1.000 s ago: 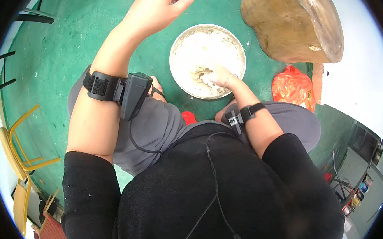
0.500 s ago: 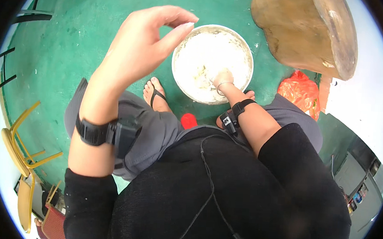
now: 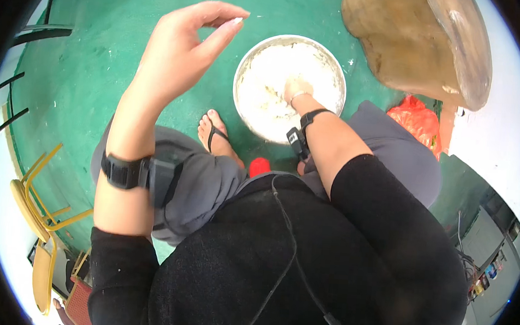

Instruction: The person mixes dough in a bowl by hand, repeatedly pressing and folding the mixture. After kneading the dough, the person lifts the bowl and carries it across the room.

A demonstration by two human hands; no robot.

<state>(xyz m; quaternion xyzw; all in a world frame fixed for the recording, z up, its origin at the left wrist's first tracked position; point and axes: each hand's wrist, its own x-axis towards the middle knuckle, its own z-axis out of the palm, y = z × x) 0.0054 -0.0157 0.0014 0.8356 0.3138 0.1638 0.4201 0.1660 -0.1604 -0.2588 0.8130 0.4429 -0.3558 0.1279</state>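
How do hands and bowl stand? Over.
Left hand raised left of the bowl, loosely curled, no object visible in it. Right hand down in the bowl, at the white mixture. Red plastic bag off right, apart from bowl.

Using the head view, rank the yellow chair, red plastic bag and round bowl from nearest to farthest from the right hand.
1. Round bowl: around the right hand.
2. Red plastic bag: to the right.
3. Yellow chair: far left.
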